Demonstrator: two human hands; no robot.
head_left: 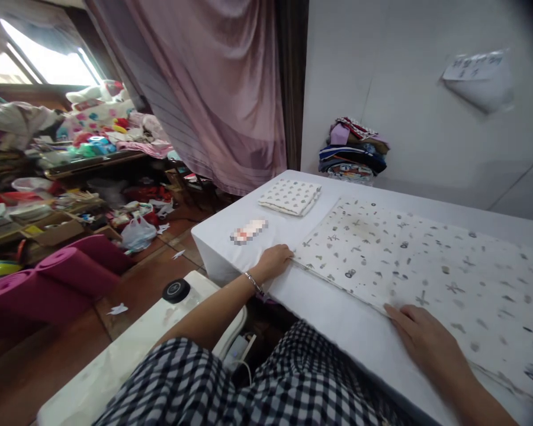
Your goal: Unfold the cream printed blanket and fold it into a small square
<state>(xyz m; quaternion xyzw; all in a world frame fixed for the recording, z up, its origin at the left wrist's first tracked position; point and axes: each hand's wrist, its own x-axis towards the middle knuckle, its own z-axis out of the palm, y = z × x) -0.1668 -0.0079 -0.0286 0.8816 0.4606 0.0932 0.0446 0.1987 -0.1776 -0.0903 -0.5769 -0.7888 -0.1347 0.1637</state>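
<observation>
A white cloth with small printed shapes (382, 248) lies flat over the right part of the white-covered table (235, 260). At its near left corner is my left hand (273, 261), a bracelet on the wrist, its fingers closed on the cloth's edge. Farther right, my right hand (421, 331) rests on the near edge of the same cloth, fingers lying fairly flat. Beyond my left hand sits a folded patterned cloth (289, 196). A small blurred item (249, 231) lies between that folded cloth and the table's left edge.
Folded clothes (354, 148) are stacked by the wall behind the table. A pink curtain (231, 89) hangs at the back. At the lower left stands a white surface (128, 355) with a round black object (176, 290). Rolled magenta mats (66, 278) and clutter fill the left.
</observation>
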